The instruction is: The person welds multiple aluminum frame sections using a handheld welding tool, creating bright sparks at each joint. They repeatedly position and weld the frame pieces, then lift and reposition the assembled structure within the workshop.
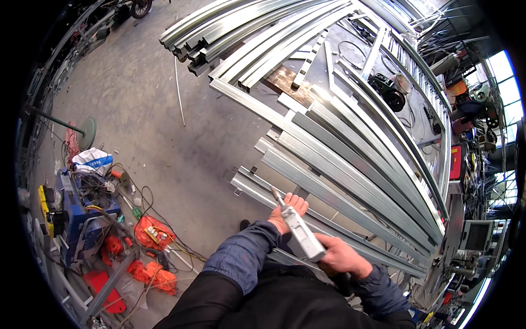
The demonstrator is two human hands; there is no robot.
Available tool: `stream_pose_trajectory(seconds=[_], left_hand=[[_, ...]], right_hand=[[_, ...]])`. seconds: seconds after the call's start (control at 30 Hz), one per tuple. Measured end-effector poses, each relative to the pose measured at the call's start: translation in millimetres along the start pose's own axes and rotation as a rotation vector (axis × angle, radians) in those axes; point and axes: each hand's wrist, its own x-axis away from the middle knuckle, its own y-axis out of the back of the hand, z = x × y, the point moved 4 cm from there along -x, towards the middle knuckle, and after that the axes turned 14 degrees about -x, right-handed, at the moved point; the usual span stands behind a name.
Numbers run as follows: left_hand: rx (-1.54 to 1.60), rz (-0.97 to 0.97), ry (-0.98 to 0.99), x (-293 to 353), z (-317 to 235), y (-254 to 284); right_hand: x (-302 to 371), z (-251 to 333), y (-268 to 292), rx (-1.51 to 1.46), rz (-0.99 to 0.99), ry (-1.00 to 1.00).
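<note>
A grey, boxy welding gun [301, 233] with a slim pointed nozzle lies diagonally in front of my body, its tip toward the far left. My right hand [345, 256] is closed around its rear end, where the handle is mostly hidden. Under the front part of the gun, my left hand [282, 216] is closed, with its fingers curled up on the far side; the gun covers its palm. Just beyond the nozzle runs the nearest galvanized steel channel [249, 183]. Several more long steel profiles [329, 156] lie side by side behind it.
Bundled steel profiles [241, 24] lie at the back. A wooden board [287, 82] sits beneath some pieces. On the left stand a blue machine [82, 219], an orange bag [150, 230] and loose cables on the concrete floor [148, 120]. A round-based stand [87, 133] is farther left.
</note>
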Motion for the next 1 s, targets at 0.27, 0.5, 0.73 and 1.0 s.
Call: stream_pose_trajectory(seconds=[0.27,0.5,0.73,1.0], left_hand=[[0.288,0.651,0.087,20.2,-7.0,-34.1],[0.106,0.219,0.080,-2.4,0.9,-6.5],[0.133,0.186,0.061,1.8,-0.8,-9.8],[-0.018,0.274,0.028,-1.7,-3.5,-10.1]], right_hand=[[-45.5,41.9,91.5,-0.341,0.366,-0.163],[-155.0,-2.4,112.7,-0.422,0.403,-0.406],[-185.3,-18.5,113.4,-0.502,0.493,-0.445],[-197.8,-31.4,123.1,-0.573,0.564,-0.482]])
